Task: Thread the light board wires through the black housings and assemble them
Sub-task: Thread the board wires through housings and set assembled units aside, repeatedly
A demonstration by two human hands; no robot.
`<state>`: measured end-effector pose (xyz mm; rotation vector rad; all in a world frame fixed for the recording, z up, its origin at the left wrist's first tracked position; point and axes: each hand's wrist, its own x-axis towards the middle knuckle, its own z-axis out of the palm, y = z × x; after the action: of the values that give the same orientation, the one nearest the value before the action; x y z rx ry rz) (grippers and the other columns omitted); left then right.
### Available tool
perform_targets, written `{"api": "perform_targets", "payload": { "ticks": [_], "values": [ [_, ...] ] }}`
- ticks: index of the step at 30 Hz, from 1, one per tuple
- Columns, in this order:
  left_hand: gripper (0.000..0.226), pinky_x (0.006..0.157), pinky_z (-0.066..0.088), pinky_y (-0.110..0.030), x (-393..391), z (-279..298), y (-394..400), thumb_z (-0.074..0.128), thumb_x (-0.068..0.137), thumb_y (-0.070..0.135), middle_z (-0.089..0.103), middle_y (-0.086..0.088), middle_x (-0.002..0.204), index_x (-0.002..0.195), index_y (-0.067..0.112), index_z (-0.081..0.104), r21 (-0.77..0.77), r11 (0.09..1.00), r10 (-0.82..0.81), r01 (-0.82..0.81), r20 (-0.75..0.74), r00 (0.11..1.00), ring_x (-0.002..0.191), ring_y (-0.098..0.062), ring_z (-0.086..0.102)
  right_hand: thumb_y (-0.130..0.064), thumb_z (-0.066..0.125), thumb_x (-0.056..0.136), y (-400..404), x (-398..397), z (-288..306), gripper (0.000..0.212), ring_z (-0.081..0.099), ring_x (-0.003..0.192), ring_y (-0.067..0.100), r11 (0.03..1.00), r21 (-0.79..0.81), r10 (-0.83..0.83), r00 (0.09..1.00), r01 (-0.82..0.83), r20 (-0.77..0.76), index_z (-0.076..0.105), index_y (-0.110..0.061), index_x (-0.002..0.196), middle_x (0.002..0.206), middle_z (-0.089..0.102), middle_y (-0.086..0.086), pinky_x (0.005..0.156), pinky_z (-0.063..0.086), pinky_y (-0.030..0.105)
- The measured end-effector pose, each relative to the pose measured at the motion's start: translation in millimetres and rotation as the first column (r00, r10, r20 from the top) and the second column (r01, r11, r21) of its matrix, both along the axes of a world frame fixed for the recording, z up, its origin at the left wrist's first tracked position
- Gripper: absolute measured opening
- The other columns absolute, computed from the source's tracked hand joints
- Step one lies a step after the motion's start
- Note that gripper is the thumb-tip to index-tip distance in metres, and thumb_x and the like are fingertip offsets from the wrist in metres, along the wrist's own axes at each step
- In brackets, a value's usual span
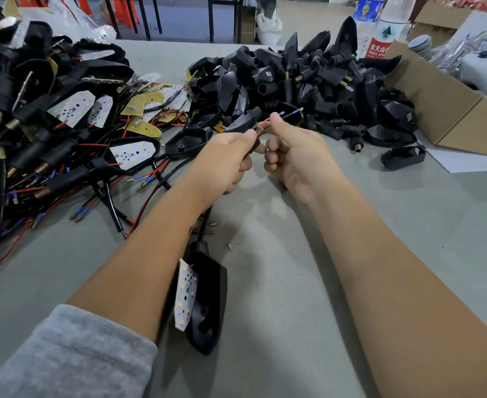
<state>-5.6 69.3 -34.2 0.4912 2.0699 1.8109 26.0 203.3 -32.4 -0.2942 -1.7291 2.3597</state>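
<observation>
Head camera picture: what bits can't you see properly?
- Head view: the black stem under the left hand; curled fingers cover most of it.
- Wires past the right hand: tips too small to read.
- Light board by the left arm: seen edge-on, and its housing partly behind the arm.
- Water bottle: top cut off by the frame edge.

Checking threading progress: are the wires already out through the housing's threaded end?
Out. Red and black wires stick out past the brass threaded end, pinched by the right hand.
</observation>
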Motion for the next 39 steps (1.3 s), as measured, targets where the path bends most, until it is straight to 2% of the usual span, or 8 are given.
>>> {"api": "perform_targets", "payload": {
  "ticks": [11,18,21,23,25,31,35,39],
  "values": [
    [0.038,0.041,0.013,-0.016,9.4,9.3,9.4,0.030,0.107,0.038,0.033,0.011,0.045,0.084,0.016,0.052,0.030,0.998,-0.062,0.060,0.090,0.994,0.037,-0.005,0.020,-0.012,0.051,0.099,-9.9,-0.9,3.5,0.026,0.040,0.041,0.004,0.991,-0.007,-0.136,0.990,0.136,-0.044,0.061,-0.011,0.075,0.056,0.043,-0.006,0.052,0.039,0.018],
    [0.034,0.039,0.013,-0.017,7.7,13.1,12.6,0.028,0.107,0.034,0.033,0.009,0.051,0.092,0.015,0.050,0.094,0.986,-0.149,0.136,0.148,0.978,0.041,-0.005,0.019,-0.007,0.051,0.098,-9.5,-3.9,6.4,0.029,0.038,0.038,0.004,0.974,-0.097,-0.215,0.973,0.206,-0.087,0.058,-0.008,0.070,0.052,0.044,-0.005,0.047,0.040,0.017],
    [0.038,0.040,0.023,-0.016,4.9,9.4,6.7,0.029,0.107,0.032,0.047,0.004,0.055,0.090,0.013,0.058,0.124,0.979,-0.182,0.163,0.164,0.969,0.043,-0.007,0.033,-0.007,0.049,0.099,-8.7,-6.2,6.4,0.028,0.034,0.042,0.009,0.969,-0.104,-0.235,0.967,0.224,-0.103,0.057,-0.007,0.072,0.054,0.040,-0.003,0.046,0.038,0.020],
    [0.039,0.048,0.039,-0.018,3.9,6.3,0.3,0.029,0.108,0.030,0.064,-0.001,0.064,0.093,0.012,0.061,0.069,0.977,-0.208,0.201,0.102,0.973,0.055,-0.011,0.056,-0.010,0.048,0.101,-3.9,-6.8,6.7,0.027,0.033,0.042,0.009,0.966,-0.060,-0.255,0.963,0.250,-0.087,0.056,-0.008,0.075,0.055,0.040,-0.003,0.044,0.032,0.021],
    [0.039,0.058,0.047,-0.021,2.4,5.0,-5.1,0.030,0.108,0.030,0.072,-0.004,0.073,0.095,0.012,0.062,0.030,0.969,-0.248,0.247,0.062,0.967,0.070,-0.011,0.065,-0.012,0.046,0.101,0.6,-6.7,7.4,0.027,0.035,0.041,0.008,0.966,-0.008,-0.260,0.964,0.260,-0.056,0.055,-0.010,0.076,0.055,0.044,-0.003,0.043,0.030,0.020],
    [0.038,0.065,0.046,-0.023,0.3,5.1,-15.1,0.029,0.107,0.027,0.074,-0.009,0.084,0.096,0.011,0.062,0.038,0.926,-0.377,0.375,0.077,0.923,0.084,-0.017,0.069,-0.013,0.040,0.103,14.0,-8.4,14.5,0.027,0.036,0.038,0.008,0.941,-0.045,-0.338,0.941,0.337,-0.015,0.048,-0.012,0.078,0.054,0.047,-0.005,0.039,0.032,0.019],
    [0.038,0.063,0.053,-0.021,-1.0,7.2,-26.3,0.031,0.106,0.022,0.075,-0.011,0.084,0.095,0.006,0.064,0.022,0.925,-0.379,0.380,0.135,0.915,0.081,-0.019,0.072,-0.013,0.036,0.105,36.9,-7.4,18.0,0.028,0.042,0.040,0.010,0.864,-0.179,-0.478,0.878,0.470,0.001,0.045,-0.011,0.079,0.059,0.048,0.001,0.041,0.034,0.021],
    [0.039,0.056,0.054,-0.023,0.8,8.8,-26.0,0.033,0.106,0.026,0.072,-0.013,0.076,0.095,0.005,0.064,0.055,0.944,-0.330,0.325,0.196,0.924,0.074,-0.028,0.072,-0.013,0.033,0.106,44.2,-3.0,19.2,0.028,0.057,0.042,0.011,0.825,-0.240,-0.537,0.842,0.512,-0.050,0.047,-0.007,0.083,0.061,0.055,0.005,0.045,0.047,0.022]
  ]
}}
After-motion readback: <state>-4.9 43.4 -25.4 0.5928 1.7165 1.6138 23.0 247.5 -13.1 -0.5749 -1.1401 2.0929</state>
